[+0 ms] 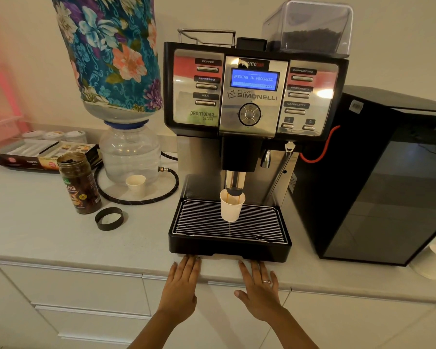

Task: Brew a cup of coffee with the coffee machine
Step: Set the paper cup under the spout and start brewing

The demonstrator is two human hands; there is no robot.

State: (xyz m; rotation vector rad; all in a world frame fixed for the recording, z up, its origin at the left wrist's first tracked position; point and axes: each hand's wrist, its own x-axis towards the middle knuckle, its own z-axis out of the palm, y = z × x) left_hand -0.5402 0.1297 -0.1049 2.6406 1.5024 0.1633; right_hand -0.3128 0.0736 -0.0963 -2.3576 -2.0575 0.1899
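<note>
Head view: white paper cup point(231, 207) under spout fills with coffee; left hand point(181, 285) and right hand point(260, 290) flat, empty.

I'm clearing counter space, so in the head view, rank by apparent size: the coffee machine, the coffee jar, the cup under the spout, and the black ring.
1. Coffee machine, by far the largest.
2. Coffee jar.
3. Paper cup under the spout.
4. Black ring.

The cup and the ring look close in size, so that order is unsure.
</note>
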